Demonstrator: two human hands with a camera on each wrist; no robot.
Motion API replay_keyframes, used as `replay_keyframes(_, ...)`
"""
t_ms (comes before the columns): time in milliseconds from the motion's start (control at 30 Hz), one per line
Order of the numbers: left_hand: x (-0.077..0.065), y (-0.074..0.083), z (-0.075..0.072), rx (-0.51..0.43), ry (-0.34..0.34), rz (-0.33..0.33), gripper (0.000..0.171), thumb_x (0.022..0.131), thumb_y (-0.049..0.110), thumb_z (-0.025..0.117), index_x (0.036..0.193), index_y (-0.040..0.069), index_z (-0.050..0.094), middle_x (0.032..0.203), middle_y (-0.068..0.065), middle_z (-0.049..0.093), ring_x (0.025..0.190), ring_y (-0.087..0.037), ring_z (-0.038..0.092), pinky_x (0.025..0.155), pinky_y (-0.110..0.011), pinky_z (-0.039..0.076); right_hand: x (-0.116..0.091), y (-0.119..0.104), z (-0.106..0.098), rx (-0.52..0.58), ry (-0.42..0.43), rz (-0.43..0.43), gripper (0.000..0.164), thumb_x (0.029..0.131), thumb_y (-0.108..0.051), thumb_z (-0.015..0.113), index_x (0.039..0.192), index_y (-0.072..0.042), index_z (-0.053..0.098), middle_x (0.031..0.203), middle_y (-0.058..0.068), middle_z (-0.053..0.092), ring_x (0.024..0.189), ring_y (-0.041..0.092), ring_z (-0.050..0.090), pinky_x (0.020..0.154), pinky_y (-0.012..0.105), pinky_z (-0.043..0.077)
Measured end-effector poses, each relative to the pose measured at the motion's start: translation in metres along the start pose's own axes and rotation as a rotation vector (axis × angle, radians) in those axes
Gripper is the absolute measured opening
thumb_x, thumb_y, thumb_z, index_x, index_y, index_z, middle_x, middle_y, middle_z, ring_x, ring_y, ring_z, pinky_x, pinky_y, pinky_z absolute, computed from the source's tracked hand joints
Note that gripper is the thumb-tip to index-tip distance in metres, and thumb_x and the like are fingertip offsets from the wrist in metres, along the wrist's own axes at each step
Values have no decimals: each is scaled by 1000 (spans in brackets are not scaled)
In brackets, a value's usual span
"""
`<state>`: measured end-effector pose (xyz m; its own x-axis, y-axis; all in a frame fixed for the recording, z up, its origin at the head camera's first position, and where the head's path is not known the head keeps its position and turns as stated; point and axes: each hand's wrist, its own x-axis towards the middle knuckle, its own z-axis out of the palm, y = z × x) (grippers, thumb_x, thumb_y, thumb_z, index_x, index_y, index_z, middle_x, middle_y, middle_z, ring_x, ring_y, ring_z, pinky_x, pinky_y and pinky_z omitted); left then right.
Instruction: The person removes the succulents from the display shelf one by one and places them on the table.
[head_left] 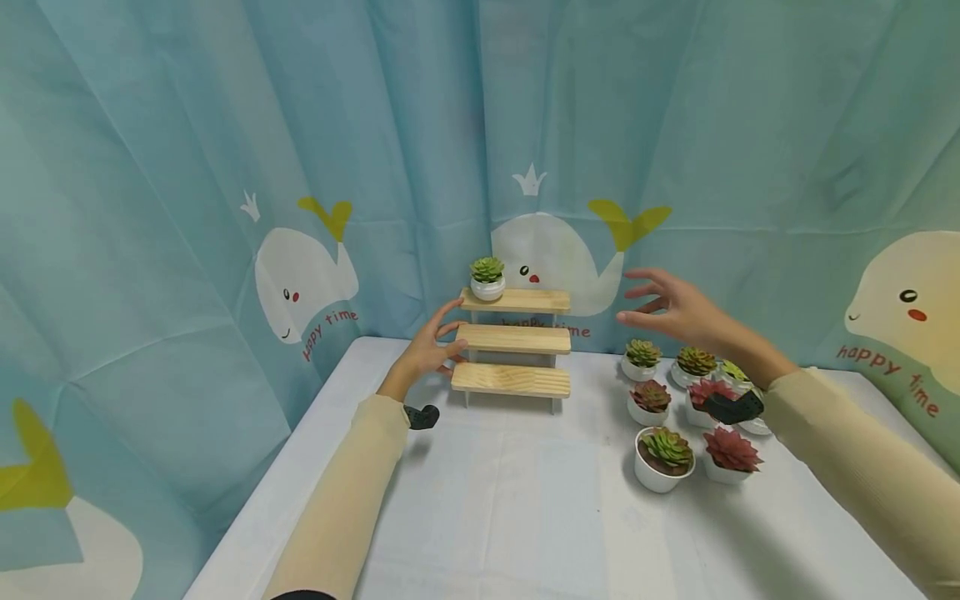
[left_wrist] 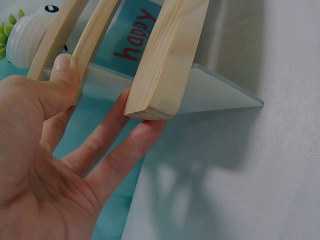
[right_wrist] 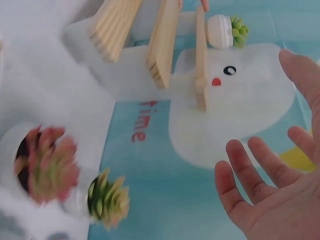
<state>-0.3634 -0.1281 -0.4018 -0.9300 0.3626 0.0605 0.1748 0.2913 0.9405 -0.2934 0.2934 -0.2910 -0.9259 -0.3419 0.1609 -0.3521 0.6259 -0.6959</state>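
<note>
A three-tier wooden shelf point(head_left: 512, 339) with pale side supports stands at the table's back. On the left end of its top board sits a green succulent point(head_left: 487, 277) in a white pot. My left hand point(head_left: 422, 354) is at the shelf's left side, fingers spread, with fingertips at the board ends; in the left wrist view two fingers point(left_wrist: 131, 150) reach the lowest board point(left_wrist: 165, 75). To the right of the shelf my right hand point(head_left: 671, 312) is raised in the air, fingers apart and holding nothing, above the potted succulents point(head_left: 641, 358).
Several green and red succulents in white pots are grouped at the right, including a green one point(head_left: 665, 454) in front and a red one point(head_left: 729, 454) beside it. A light blue curtain point(head_left: 420, 125) with whale prints hangs behind the white-covered table point(head_left: 517, 500).
</note>
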Motion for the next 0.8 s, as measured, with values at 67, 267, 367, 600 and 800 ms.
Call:
replay_keyframes(67, 0, -1, 0, 1, 2, 0, 79, 102, 20, 67, 162, 44, 22, 166, -17, 30, 97, -43, 72, 75, -61, 59, 9, -5, 5, 0, 1, -2, 77, 97, -37, 74, 160, -16, 35, 147, 21, 54, 124, 40, 60, 93, 58, 52)
replay_keyframes(267, 0, -1, 0, -10, 6, -5, 79, 101, 20, 68, 161, 46, 24, 165, -14, 33, 91, -37, 73, 73, -58, 60, 33, -18, 22, 37, -6, -9, 78, 95, -42, 76, 158, -17, 37, 147, 19, 54, 125, 38, 60, 96, 58, 51)
replay_keyframes(367, 0, -1, 0, -8, 1, 3, 78, 102, 19, 67, 162, 44, 23, 165, -14, 33, 91, -37, 73, 73, -57, 60, 43, -24, 31, 66, -23, -16, 81, 94, -43, 76, 159, -16, 35, 148, 21, 52, 127, 40, 58, 100, 59, 49)
replay_keyframes(600, 0, 1, 0, -18, -1, 6, 78, 102, 17, 67, 161, 45, 24, 164, -14, 34, 94, -41, 72, 73, -63, 59, 67, -36, 54, 109, -31, -29, 78, 96, -37, 76, 158, -12, 36, 148, 24, 50, 126, 41, 59, 98, 57, 50)
replay_keyframes(800, 0, 1, 0, -21, 2, 0, 79, 102, 15, 66, 161, 46, 24, 165, -15, 32, 92, -39, 72, 75, -67, 57, 90, -43, 72, 122, -7, -35, 77, 96, -38, 75, 156, -9, 37, 146, 23, 52, 128, 41, 57, 101, 56, 50)
